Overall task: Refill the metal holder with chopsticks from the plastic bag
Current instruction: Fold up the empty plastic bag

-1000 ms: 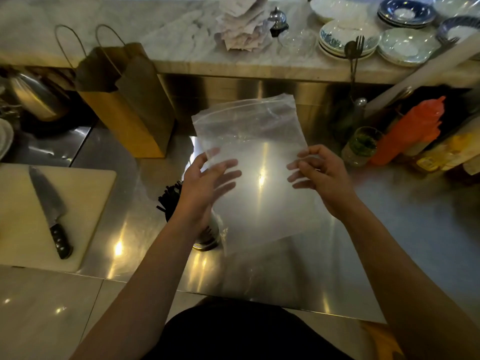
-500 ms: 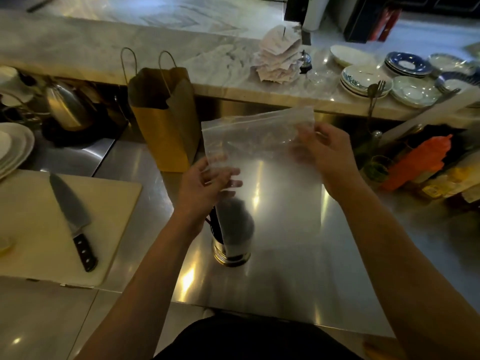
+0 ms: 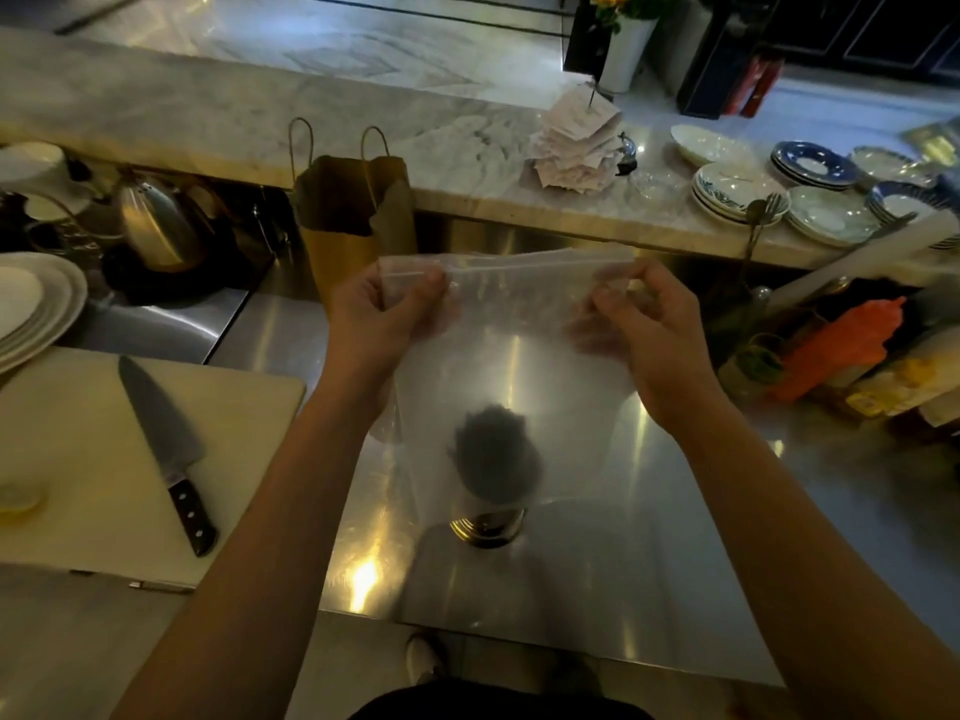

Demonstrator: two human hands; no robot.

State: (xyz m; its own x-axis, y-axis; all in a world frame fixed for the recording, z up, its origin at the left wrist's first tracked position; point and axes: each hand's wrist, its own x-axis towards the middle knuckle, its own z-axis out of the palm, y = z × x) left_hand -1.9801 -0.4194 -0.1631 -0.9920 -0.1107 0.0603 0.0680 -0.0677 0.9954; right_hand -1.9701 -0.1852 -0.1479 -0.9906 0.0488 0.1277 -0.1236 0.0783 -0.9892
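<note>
I hold a clear plastic zip bag (image 3: 511, 376) upright over the steel counter. My left hand (image 3: 382, 317) pinches its top left corner and my right hand (image 3: 641, 330) pinches its top right corner, at the zip strip. The bag looks flat, with nothing visible inside. Behind it, seen blurred through the plastic, stands the metal holder (image 3: 488, 527) with dark chopsticks (image 3: 493, 454) sticking out of its top. Only the holder's shiny base shows below the bag's lower edge.
A brown paper bag (image 3: 358, 226) stands behind the zip bag. A knife (image 3: 166, 449) lies on the white cutting board (image 3: 78, 459) at left, with plates (image 3: 36, 304) and a kettle (image 3: 156, 220) beyond. Sauce bottles (image 3: 841, 345) crowd the right; stacked dishes (image 3: 737, 189) sit on the marble ledge.
Both hands have slid up from the bag's sides to its top corners. The view has shifted, so the holder now shows behind the bag's lower middle.
</note>
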